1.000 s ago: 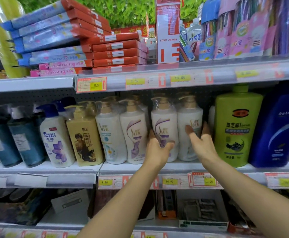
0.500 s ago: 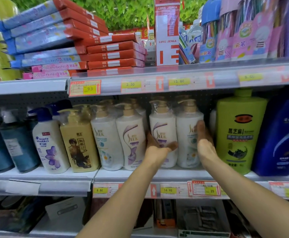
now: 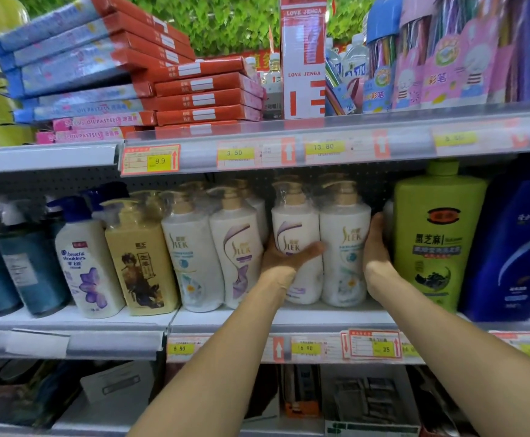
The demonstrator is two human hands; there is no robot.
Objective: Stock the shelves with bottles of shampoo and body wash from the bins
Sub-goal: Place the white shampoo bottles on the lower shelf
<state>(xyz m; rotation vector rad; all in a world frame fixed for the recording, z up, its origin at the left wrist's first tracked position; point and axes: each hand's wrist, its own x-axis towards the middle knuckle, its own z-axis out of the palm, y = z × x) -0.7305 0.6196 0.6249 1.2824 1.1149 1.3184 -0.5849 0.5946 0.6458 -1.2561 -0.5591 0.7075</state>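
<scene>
The wrapped pair of white bottles (image 3: 345,222) stands upright on the shelf (image 3: 320,316), pumps up and labels outward, with the left hand (image 3: 284,258) curled round it and the right hand (image 3: 375,247) pressing straight fingers (image 3: 377,223) flat against its side.

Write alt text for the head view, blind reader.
Two hands steady a pair of white SLEK pump bottles upright on the middle shelf: left hand grips one side, right hand presses flat on the other, beside a tall green bottle. More shampoo bottles line the shelf leftwards.

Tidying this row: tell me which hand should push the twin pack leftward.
Probably right: the right hand lies flat on the twin pack's right side; the left hand grips its left side.
</scene>
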